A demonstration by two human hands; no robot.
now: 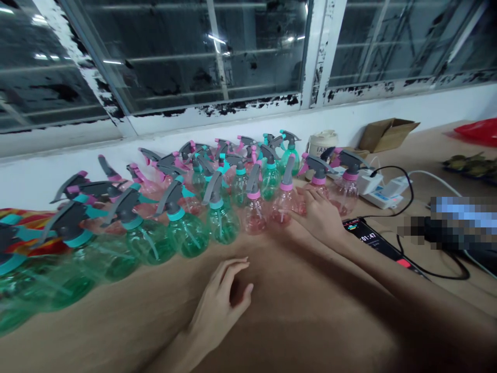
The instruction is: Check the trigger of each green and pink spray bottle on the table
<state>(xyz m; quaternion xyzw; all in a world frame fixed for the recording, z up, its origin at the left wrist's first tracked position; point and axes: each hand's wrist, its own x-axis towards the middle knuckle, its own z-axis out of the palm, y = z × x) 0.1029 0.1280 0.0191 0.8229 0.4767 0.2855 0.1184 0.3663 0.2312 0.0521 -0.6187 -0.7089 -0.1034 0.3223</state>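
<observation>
My right hand [320, 215] reaches to the front row of spray bottles. Its thumb lies across the front of a pink spray bottle [285, 199] with a grey trigger head, and its fingers curl round the bottle's right side. Just right of that hand stand another pink spray bottle [319, 181] and a third one [347, 189]. My left hand [221, 305] hovers over the table with curved fingers and thumb apart, holding nothing. Nearest to it are a green spray bottle [222, 223] and a pink one [255, 210], both upright.
Several more green and pink spray bottles crowd along the wall below the windows. On the right of the brown table [295, 311] lie a phone [382, 246], a power strip [382, 194] with cables, and a cardboard box [388, 134]. A red bag [477, 130] sits far right.
</observation>
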